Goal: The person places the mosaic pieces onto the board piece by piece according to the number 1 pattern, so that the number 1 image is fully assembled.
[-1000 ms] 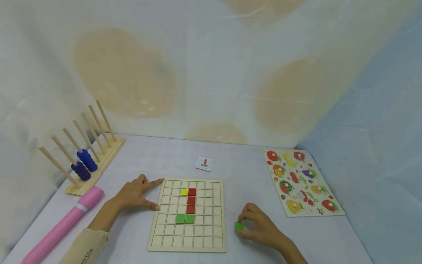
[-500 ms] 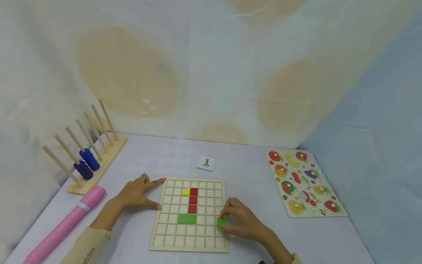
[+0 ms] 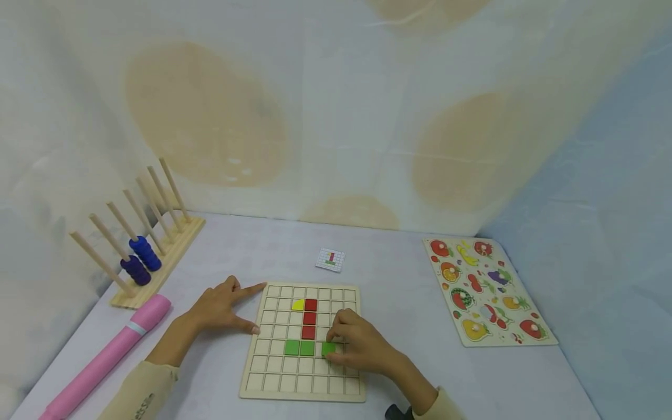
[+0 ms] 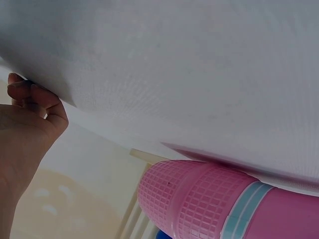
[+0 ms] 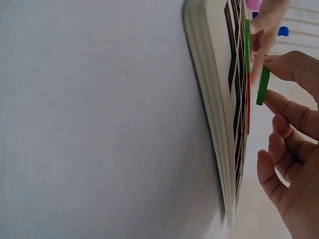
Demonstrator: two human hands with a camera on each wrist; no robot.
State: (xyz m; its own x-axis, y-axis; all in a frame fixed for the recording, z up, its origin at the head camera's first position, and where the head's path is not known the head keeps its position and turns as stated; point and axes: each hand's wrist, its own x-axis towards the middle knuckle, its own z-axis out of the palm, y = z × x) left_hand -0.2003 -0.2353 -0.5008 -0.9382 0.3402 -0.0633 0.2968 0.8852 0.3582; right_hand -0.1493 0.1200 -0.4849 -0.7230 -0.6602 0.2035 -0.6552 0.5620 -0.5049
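A wooden grid board [image 3: 257,382] lies on the table, with a yellow quarter-round tile [image 3: 298,305], a column of three red tiles [image 3: 310,318] and two green tiles [image 3: 299,348] set in its squares. My right hand [image 3: 362,344] pinches another green tile [image 3: 328,349] between thumb and index finger. In the right wrist view that held green tile [image 5: 263,87] stands tilted just off the board's surface. My left hand [image 3: 220,308] touches the board's left edge, thumb and index finger spread apart. In the left wrist view the left hand [image 4: 30,114] shows only partly.
A small pattern card [image 3: 330,259] lies behind the board. At left stand a wooden peg rack [image 3: 173,245] with dark blue rings and a pink cylindrical roll [image 3: 105,361] with a pale band. A fruit puzzle board [image 3: 490,291] lies at right, near the cloth wall.
My right hand has carried the green tile leftward from the table beside the board to over the board, close to the placed green tiles. The left hand stays at the board's edge.
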